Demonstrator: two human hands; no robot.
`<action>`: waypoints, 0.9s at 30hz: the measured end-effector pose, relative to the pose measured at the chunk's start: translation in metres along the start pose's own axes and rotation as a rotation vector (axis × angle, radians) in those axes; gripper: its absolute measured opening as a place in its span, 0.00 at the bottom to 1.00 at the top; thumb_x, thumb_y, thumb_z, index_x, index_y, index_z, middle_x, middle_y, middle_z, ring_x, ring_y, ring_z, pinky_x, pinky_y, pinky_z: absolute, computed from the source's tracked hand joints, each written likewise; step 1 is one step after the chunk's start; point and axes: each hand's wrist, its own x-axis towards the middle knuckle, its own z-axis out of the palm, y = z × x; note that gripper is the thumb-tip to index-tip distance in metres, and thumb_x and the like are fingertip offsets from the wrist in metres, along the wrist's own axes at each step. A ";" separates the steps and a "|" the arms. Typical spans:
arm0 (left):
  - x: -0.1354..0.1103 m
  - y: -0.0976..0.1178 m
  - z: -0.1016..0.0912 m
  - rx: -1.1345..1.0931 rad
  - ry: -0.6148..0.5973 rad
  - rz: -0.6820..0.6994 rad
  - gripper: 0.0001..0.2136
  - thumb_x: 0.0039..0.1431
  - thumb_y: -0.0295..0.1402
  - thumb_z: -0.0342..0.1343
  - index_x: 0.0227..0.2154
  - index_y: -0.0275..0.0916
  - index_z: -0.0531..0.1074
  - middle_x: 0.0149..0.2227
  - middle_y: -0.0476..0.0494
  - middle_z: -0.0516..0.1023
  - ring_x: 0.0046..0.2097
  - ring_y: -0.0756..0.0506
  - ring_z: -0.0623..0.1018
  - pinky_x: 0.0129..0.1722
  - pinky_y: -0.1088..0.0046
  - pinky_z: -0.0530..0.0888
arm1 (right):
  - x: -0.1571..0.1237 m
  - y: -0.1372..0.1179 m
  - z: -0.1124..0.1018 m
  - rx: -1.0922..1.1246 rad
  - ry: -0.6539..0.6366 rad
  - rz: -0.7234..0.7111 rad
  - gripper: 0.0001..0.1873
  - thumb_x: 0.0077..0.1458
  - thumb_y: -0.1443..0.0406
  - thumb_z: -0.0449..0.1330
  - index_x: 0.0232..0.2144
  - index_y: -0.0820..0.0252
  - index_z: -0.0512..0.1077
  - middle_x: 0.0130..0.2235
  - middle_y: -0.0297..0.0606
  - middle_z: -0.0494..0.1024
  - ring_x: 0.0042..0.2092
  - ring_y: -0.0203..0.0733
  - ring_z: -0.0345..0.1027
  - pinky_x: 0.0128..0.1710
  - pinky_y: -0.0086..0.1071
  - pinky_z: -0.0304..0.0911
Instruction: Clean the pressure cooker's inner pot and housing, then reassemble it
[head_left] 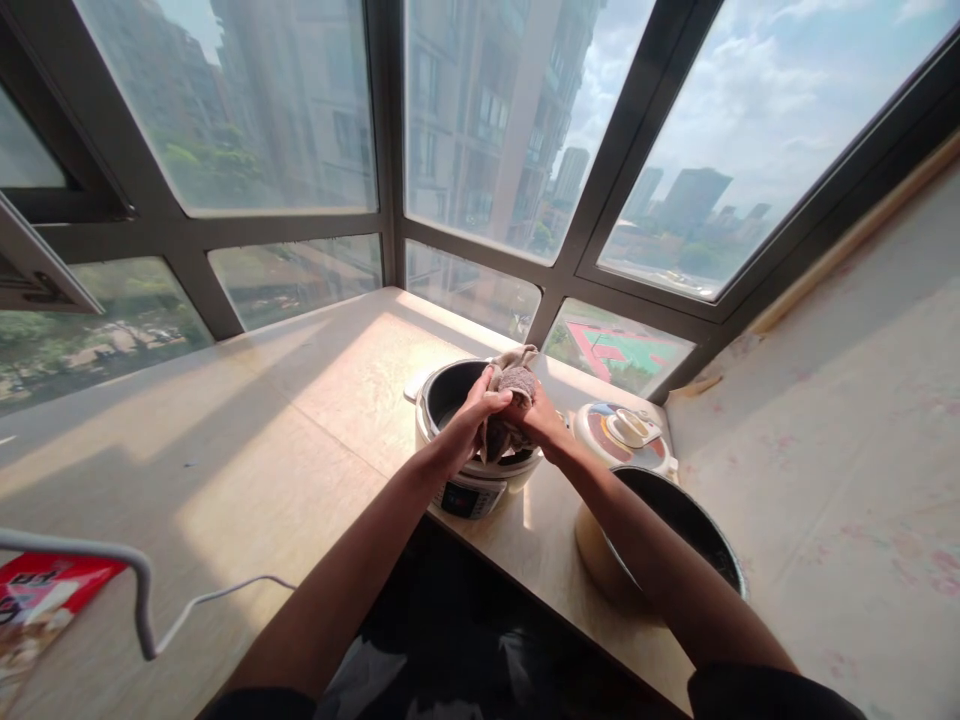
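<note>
Both hands meet over an open white rice cooker (465, 490) on a pale counter by the window. My left hand (478, 402) is closed round a brownish grey cloth (517, 378), and my right hand (541, 418) grips the same cloth from the other side. The cloth bunches above the cooker's dark inside, with part of it hanging down between the hands. To the right lies the cooker's lid (624, 436), and a dark inner pot (675, 520) stands under my right forearm.
The counter (247, 440) runs along a corner of large windows (480, 120). A thin white wire frame (142, 590) and a red packet (37, 600) lie at the near left. A floral-patterned wall (847, 420) borders the right side.
</note>
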 end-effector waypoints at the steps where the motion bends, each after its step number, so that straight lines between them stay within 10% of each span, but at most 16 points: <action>1: 0.001 0.000 -0.002 0.007 -0.013 -0.016 0.41 0.55 0.44 0.63 0.69 0.41 0.57 0.63 0.33 0.70 0.66 0.31 0.68 0.66 0.51 0.64 | 0.003 0.002 0.001 -0.041 0.007 0.002 0.38 0.47 0.54 0.65 0.59 0.58 0.64 0.55 0.45 0.76 0.52 0.49 0.73 0.52 0.40 0.70; 7: 0.008 0.000 -0.029 0.402 0.010 -0.008 0.38 0.54 0.38 0.63 0.68 0.38 0.59 0.68 0.34 0.64 0.68 0.34 0.65 0.68 0.55 0.62 | 0.029 0.010 -0.005 -0.327 -0.001 -0.007 0.31 0.47 0.59 0.65 0.55 0.56 0.71 0.55 0.40 0.78 0.54 0.49 0.72 0.58 0.42 0.64; 16: 0.024 0.010 -0.108 1.127 0.521 0.432 0.23 0.58 0.35 0.55 0.56 0.32 0.71 0.57 0.30 0.74 0.61 0.35 0.73 0.64 0.52 0.69 | 0.066 0.012 -0.022 -0.785 -0.196 0.305 0.43 0.48 0.57 0.65 0.65 0.57 0.61 0.53 0.47 0.78 0.51 0.56 0.74 0.48 0.39 0.67; 27: 0.044 -0.025 -0.148 0.952 0.589 0.330 0.16 0.54 0.36 0.57 0.44 0.36 0.79 0.54 0.35 0.76 0.58 0.37 0.75 0.63 0.53 0.70 | 0.106 0.040 0.030 -1.097 -0.428 0.357 0.27 0.56 0.50 0.58 0.54 0.55 0.71 0.48 0.49 0.79 0.48 0.59 0.76 0.41 0.40 0.68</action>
